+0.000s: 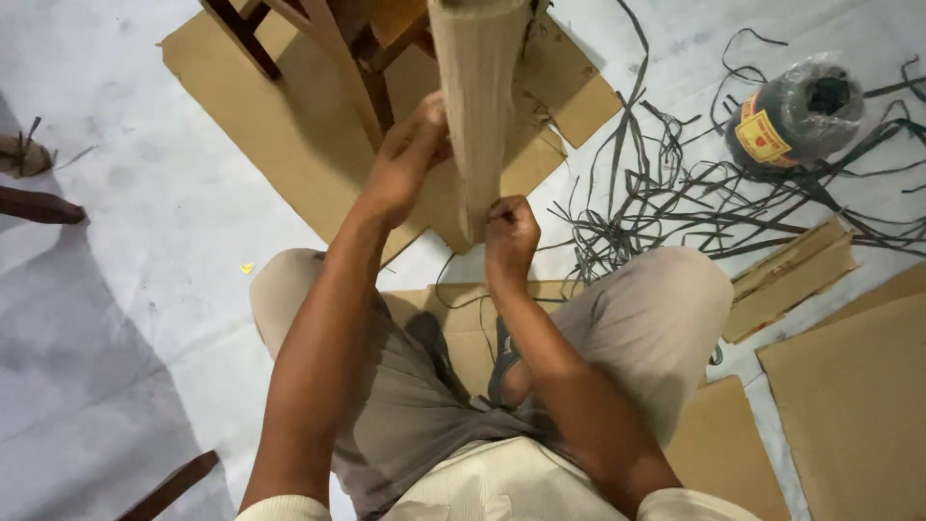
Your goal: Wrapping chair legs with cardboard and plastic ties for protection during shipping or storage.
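White flooring (145, 241) lay under scattered cardboard sheets (289, 106), and the person sat on it with knees bent. At far left a dark wooden piece (39, 205) rested on the floor. The left hand (410, 159) was closed against the left side of a cardboard-wrapped furniture leg (477, 106), which stood upright at top centre. The right hand (511, 236) was clenched at the wrap's lower end, pinching it. Further right, loose dark strapping (666, 203) lay tangled, with a dark spool of cord (796, 111) in clear film beyond it.
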